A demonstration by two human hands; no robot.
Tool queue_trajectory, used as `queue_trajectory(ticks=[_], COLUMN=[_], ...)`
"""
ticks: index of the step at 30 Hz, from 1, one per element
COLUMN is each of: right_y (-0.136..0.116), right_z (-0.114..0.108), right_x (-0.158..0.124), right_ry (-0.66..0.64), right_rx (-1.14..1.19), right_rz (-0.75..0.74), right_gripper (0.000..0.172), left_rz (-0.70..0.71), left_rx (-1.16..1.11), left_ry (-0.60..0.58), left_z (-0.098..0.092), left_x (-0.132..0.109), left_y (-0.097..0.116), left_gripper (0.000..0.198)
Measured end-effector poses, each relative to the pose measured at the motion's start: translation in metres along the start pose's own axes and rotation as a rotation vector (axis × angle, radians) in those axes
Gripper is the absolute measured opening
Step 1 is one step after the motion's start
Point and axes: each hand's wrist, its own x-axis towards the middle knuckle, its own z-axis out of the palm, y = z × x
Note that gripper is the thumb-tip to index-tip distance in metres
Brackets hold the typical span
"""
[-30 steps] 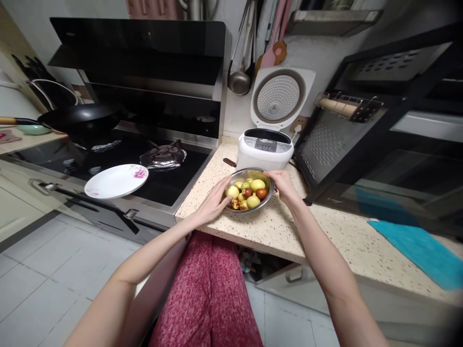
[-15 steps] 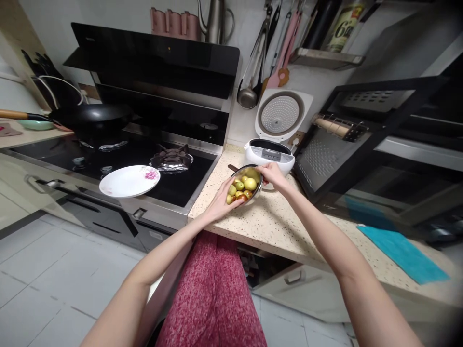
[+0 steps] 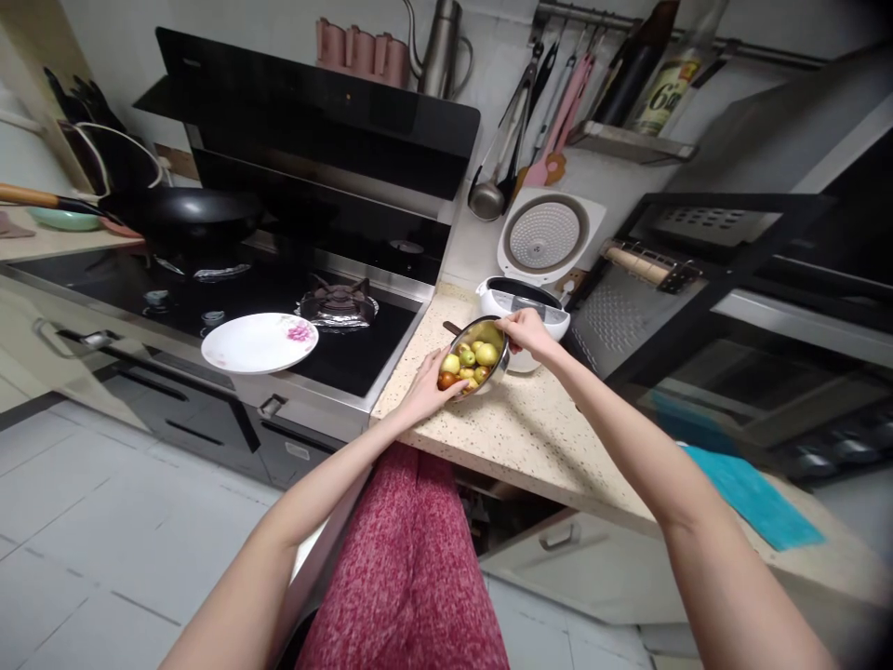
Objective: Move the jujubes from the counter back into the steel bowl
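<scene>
Between my hands a shiny metal bowl is tilted toward me and the left, low over the speckled counter. Inside it lie several small green and brown fruits that look like fresh jujubes. My left hand is closed around the bowl's near left side, its thumb along the front rim. At the right rim, my right hand pinches the edge. Just behind the bowl stands a white rice cooker with its lid raised. A dark brown handle pokes out at the bowl's far left.
A white flowered plate rests at the front of the black gas hob. A wok sits on the left burner. To the right are a dark oven and a teal cloth. Utensils hang on the wall.
The fruits have shifted inside the bowl, a brown one now nearer its left side. Both hands keep their hold on the bowl. The whole view has shifted slightly.
</scene>
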Motion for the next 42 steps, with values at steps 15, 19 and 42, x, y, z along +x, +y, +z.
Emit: queue_trajectory(ticks=[15,19,42], right_y=[-0.016,-0.025,-0.056], right_z=[-0.009,-0.009,-0.015], right_x=[0.001,-0.001,-0.022], right_ry=[0.024,0.045,0.109], right_rx=[-0.209,-0.269,-0.68], right_rz=[0.017,0.018,0.032], right_gripper=[0.03,0.032,0.027], left_rz=[0.01,-0.014,-0.022], left_rx=[0.076,0.117,0.334], left_ry=[0.002,-0.008,-0.056], left_z=[-0.002,-0.002,-0.004], left_x=[-0.003,-0.004,-0.005], left_y=[-0.001,-0.002,0.005], left_gripper=[0.082,0.083,0.094])
